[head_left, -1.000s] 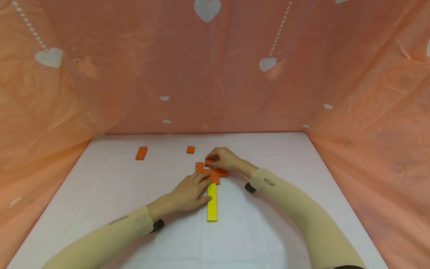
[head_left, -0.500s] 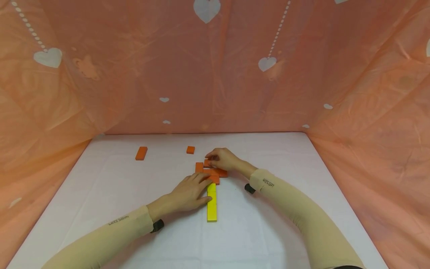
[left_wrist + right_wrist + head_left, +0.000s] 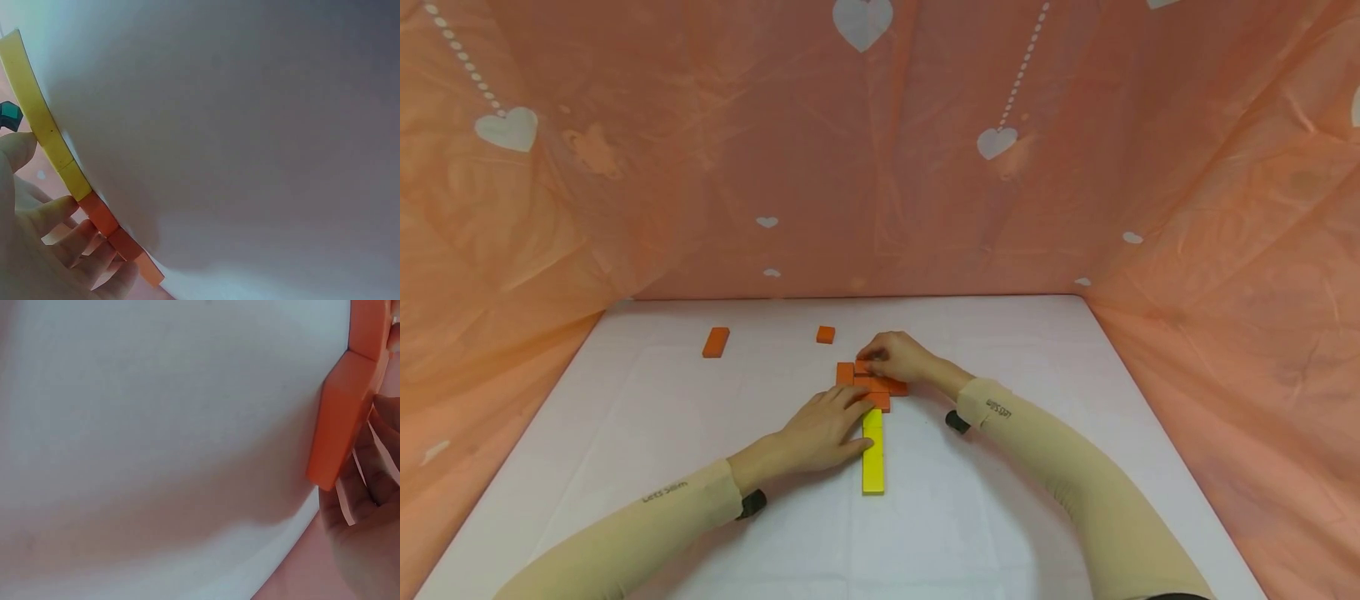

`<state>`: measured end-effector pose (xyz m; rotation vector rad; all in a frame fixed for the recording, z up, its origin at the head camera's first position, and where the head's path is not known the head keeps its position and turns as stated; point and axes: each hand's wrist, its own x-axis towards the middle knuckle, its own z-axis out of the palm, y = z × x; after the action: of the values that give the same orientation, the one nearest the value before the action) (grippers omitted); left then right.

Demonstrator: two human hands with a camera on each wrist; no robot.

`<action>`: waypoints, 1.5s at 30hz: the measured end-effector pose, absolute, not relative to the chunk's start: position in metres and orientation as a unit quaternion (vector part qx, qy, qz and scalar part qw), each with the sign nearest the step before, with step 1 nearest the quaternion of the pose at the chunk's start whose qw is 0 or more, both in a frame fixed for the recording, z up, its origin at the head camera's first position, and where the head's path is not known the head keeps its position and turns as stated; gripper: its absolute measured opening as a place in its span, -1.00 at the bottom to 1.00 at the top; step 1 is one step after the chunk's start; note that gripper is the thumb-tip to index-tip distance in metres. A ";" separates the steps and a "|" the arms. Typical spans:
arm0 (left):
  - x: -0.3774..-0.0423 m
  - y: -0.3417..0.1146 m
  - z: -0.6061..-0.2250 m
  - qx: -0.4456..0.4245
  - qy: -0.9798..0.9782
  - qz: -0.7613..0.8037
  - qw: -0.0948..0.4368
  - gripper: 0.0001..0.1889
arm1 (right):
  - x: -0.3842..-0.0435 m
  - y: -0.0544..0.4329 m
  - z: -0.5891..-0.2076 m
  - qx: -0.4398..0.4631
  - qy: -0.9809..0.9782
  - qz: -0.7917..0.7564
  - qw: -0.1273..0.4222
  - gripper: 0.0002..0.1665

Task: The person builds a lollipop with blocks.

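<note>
A row of yellow blocks (image 3: 873,471) lies on the white table, with a patch of flat orange blocks (image 3: 881,403) joined to its far end. My left hand (image 3: 822,429) rests along the left side, thumb at the yellow row and fingertips on the near orange blocks; the left wrist view shows these fingers fairly straight against the orange blocks (image 3: 100,215). At the far side of the patch, my right hand (image 3: 901,357) pinches a small orange block (image 3: 862,367), partly hidden by its fingers. An orange block (image 3: 340,419) at the patch's right side shows large in the right wrist view.
A long orange block (image 3: 716,342) lies at the table's back left. Nearer the middle sits a small orange block (image 3: 825,335). Orange cloth (image 3: 880,183) with white hearts hangs behind and beside the white table (image 3: 1000,517).
The small orange block in my right hand has come slightly nearer, closing up to the patch's far edge. My left hand has stayed where it was.
</note>
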<state>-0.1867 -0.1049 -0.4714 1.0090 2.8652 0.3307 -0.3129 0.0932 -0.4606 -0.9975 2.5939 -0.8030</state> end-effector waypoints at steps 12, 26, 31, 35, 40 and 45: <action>-0.187 -0.105 -0.472 0.334 0.936 0.107 0.034 -0.35 | -0.313 0.091 -0.463 -0.351 0.893 -0.257 0.117 -0.66; -0.187 -0.106 -0.472 0.338 0.934 0.109 0.031 -0.34 | -0.310 0.091 -0.462 -0.351 0.893 -0.255 0.116 -0.67; -0.187 -0.106 -0.472 0.340 0.933 0.111 0.029 -0.35 | -0.309 0.091 -0.462 -0.354 0.894 -0.252 0.114 -0.67; -0.187 -0.106 -0.473 0.340 0.933 0.111 0.027 -0.35 | -0.309 0.091 -0.462 -0.353 0.894 -0.252 0.114 -0.66; -0.187 -0.106 -0.473 0.338 0.934 0.110 0.027 -0.34 | -0.309 0.091 -0.461 -0.354 0.894 -0.251 0.114 -0.67; -0.187 -0.106 -0.473 0.338 0.935 0.108 0.024 -0.34 | -0.309 0.091 -0.460 -0.354 0.894 -0.250 0.115 -0.67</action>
<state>-0.1873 -0.1062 -0.4734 1.0464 2.8915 0.3355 -0.3088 0.0912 -0.4600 -1.0377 2.6186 -0.7340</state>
